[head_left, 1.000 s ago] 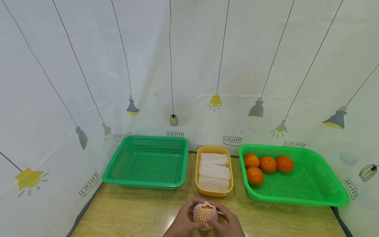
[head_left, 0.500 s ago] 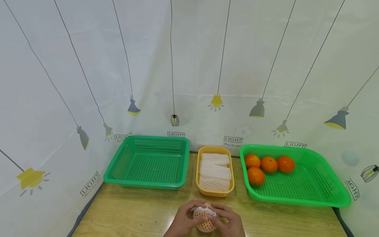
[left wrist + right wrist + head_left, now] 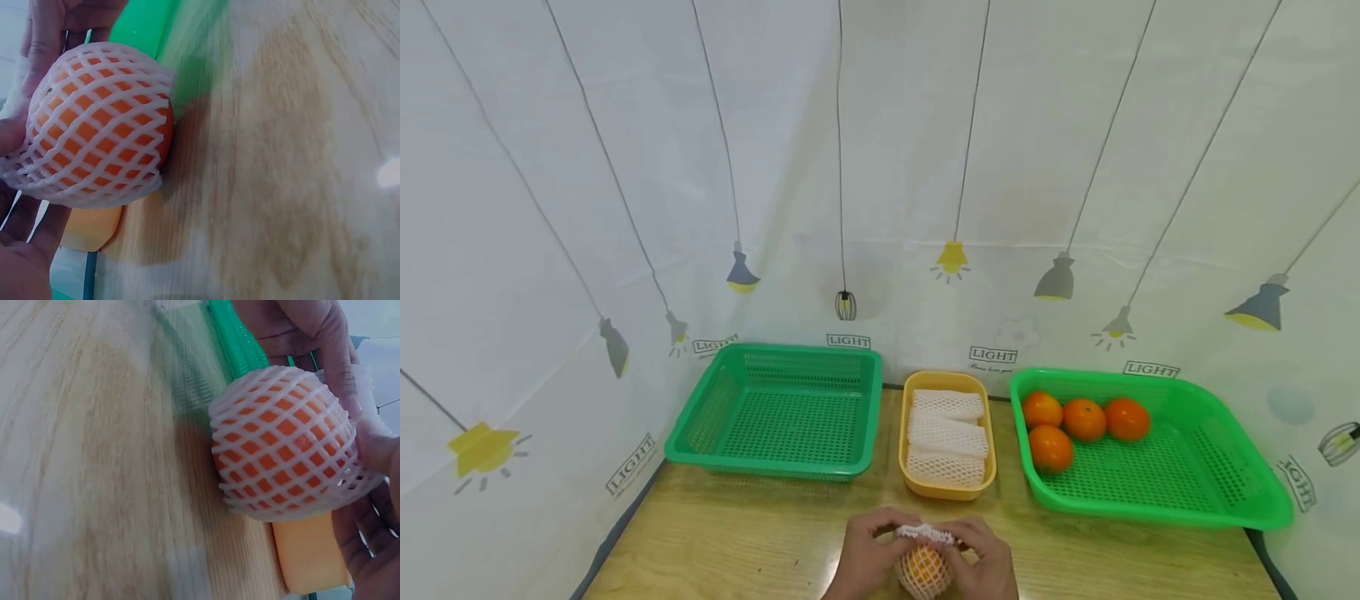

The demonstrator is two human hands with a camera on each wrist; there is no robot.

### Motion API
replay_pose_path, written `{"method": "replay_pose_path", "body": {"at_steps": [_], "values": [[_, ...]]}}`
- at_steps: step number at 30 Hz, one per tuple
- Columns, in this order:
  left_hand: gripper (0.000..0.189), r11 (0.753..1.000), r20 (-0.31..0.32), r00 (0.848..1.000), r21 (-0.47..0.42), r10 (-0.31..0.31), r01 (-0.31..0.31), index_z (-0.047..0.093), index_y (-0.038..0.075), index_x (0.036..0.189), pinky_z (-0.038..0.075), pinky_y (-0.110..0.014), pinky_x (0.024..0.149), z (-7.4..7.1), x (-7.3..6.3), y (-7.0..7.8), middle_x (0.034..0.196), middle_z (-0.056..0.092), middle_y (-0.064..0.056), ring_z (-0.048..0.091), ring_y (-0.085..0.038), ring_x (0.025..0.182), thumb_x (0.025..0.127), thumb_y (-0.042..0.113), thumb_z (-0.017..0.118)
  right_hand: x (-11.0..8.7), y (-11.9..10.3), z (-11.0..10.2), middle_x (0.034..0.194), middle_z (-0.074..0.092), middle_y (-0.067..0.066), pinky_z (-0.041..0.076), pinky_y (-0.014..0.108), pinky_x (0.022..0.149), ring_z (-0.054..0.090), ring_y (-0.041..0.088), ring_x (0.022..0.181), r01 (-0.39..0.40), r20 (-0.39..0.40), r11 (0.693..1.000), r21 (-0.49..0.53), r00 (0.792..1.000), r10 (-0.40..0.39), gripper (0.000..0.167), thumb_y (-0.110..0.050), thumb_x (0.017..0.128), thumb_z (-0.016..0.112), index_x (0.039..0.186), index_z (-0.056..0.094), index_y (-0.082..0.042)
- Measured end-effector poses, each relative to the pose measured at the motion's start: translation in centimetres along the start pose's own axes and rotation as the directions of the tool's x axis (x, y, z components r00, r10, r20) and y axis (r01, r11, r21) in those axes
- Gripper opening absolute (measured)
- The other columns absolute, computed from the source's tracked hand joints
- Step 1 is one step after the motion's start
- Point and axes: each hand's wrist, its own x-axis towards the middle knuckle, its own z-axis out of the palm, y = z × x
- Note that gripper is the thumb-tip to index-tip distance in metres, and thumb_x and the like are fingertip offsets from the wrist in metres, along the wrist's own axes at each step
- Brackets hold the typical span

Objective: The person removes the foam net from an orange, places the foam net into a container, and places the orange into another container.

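Note:
An orange (image 3: 923,570) in a white foam net sleeve (image 3: 925,533) is held between both hands close over the table's near edge. My left hand (image 3: 868,554) pinches the sleeve's upper edge from the left, thumb in front and fingers behind. From the right, my right hand (image 3: 985,558) pinches the same edge with thumb and fingers. The gathered rim of the net lies between the fingertips, above the fruit. In the left wrist view the net (image 3: 100,125) wraps most of the orange, with bare peel showing at its lower end. The right wrist view shows the mesh (image 3: 281,444) stretched round it.
A yellow tray (image 3: 910,483) with several white foam net sleeves (image 3: 947,435) stands just beyond the hands. At the left is a dark green basket (image 3: 775,468). A bright green basket (image 3: 1165,512) at the right holds several oranges (image 3: 1084,420). A printed cloth wall stands behind.
The orange has tilted and come slightly nearer. Orange peel showed through the sleeve's top opening before; now the rim is gathered between both hands' fingers. Baskets and tray have not moved.

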Motion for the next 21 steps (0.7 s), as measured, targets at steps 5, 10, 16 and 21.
{"method": "replay_pose_path", "body": {"at_steps": [5,10,16,21], "values": [[0.022,1.0,0.063,0.998,-0.001,-0.025,0.025,0.077,0.018,0.109,0.055,-0.029,0.096,-0.2,0.1,-0.4,0.116,0.076,-0.006,0.07,-0.01,0.108,0.09,0.029,0.079,-0.1,-0.2,-0.5,0.111,0.072,-0.011,0.055,0.024,0.077,0.063,0.002,0.099,-0.103,0.152,0.994,-0.043,0.982,0.109,0.034,-0.036,0.083,0.085,0.115,0.075,-0.027],[0.046,0.974,0.263,0.956,-0.147,-0.131,0.174,0.064,0.015,0.135,0.056,-0.03,0.096,-0.9,-0.5,-0.7,0.138,0.063,-0.01,0.066,-0.023,0.12,0.092,0.024,0.078,-0.2,0.5,-1.3,0.135,0.066,0.003,0.054,0.024,0.084,0.063,0.009,0.113,-0.203,0.331,0.978,-0.051,0.92,0.209,0.055,-0.05,0.085,0.08,0.134,0.066,-0.028],[0.053,0.956,0.325,0.933,-0.189,-0.156,0.226,0.063,0.019,0.139,0.058,-0.028,0.092,-1.1,-0.8,-1.2,0.14,0.061,-0.008,0.066,-0.023,0.119,0.09,0.021,0.081,-0.2,0.5,-1.1,0.126,0.073,-0.009,0.054,0.025,0.094,0.066,0.011,0.117,-0.229,0.265,0.973,-0.013,0.938,0.224,0.041,-0.048,0.081,0.083,0.119,0.076,-0.036],[0.049,0.962,0.261,0.959,-0.217,-0.11,0.169,0.066,0.012,0.135,0.058,-0.027,0.092,-0.7,-0.8,-1.2,0.136,0.063,-0.013,0.069,-0.019,0.116,0.088,0.017,0.082,-0.1,0.3,-0.8,0.111,0.078,-0.012,0.055,0.021,0.085,0.067,0.002,0.103,-0.176,0.166,0.983,0.055,0.972,0.164,0.029,-0.031,0.077,0.089,0.105,0.083,-0.03]]}}
